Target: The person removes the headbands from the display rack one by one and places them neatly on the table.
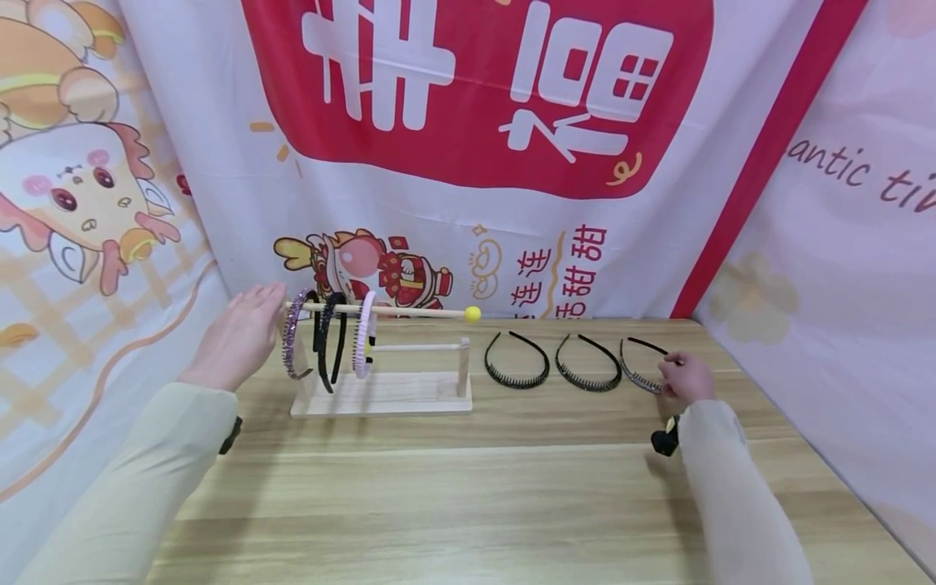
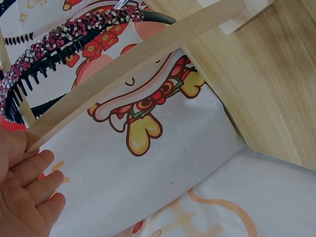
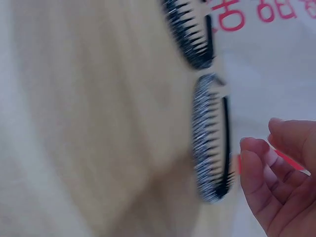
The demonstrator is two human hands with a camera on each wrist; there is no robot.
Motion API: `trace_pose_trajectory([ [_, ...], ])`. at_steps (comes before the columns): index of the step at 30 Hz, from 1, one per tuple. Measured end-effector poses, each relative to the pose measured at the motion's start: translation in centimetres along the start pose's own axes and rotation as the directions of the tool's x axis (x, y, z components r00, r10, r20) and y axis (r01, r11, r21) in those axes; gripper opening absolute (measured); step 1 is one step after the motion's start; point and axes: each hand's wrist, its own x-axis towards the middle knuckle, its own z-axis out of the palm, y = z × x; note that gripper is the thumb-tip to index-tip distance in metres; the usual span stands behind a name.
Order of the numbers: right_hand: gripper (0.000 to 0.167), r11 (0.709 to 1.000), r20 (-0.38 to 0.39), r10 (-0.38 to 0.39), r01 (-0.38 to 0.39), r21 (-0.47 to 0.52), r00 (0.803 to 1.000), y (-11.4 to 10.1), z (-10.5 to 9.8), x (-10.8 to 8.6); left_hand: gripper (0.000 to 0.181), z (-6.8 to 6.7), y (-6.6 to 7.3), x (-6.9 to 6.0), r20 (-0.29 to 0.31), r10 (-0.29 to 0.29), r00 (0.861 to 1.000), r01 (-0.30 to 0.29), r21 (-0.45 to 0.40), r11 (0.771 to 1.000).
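Note:
A wooden headband stand point(image 1: 380, 394) stands at the left of the table. On its upper rod hang a purple glittery headband point(image 1: 291, 337), a dark headband point(image 1: 325, 349) and a pale pink headband point(image 1: 361, 335). My left hand point(image 1: 241, 337) is at the rod's left end; in the left wrist view its thumb and forefinger pinch the top of the wooden post point(image 2: 133, 69). At the right lies a glittery toothed headband point(image 1: 639, 380). My right hand point(image 1: 687, 378) is over its right side, fingers bent, with a gap between thumb and fingertips point(image 3: 246, 143).
Two more dark toothed headbands, a middle one point(image 1: 588, 383) and a left one point(image 1: 517, 380), lie in a row beside the stand. A yellow ball point(image 1: 473, 314) caps the upper rod's right end. Printed cloth point(image 1: 468, 203) hangs behind and at both sides.

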Motion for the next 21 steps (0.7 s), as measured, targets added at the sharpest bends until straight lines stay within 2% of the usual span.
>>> trace_pose_trajectory([
  [5,0.042,0.998,0.002,-0.059,0.059,-0.009,0.998,-2.9,-0.5,0.4,0.045,0.1,0.0,0.0,0.004,-0.001,1.000,0.001,-0.002,1.000],
  [10,0.042,0.994,-0.008,-0.110,0.110,0.023,0.994,-5.8,-0.7,0.8,0.046,0.1,-0.1,0.1,0.010,-0.004,1.000,0.004,-0.008,1.000],
  [15,0.042,0.990,-0.031,-0.138,0.137,-0.031,0.990,-8.9,-1.0,1.0,0.045,0.1,-0.1,0.1,0.009,-0.007,1.000,0.008,-0.012,1.000],
  [21,0.046,0.987,-0.016,-0.145,0.143,-0.074,0.989,-12.9,-0.9,0.8,0.046,0.1,-0.1,0.1,0.017,-0.009,1.000,0.009,-0.017,1.000],
])
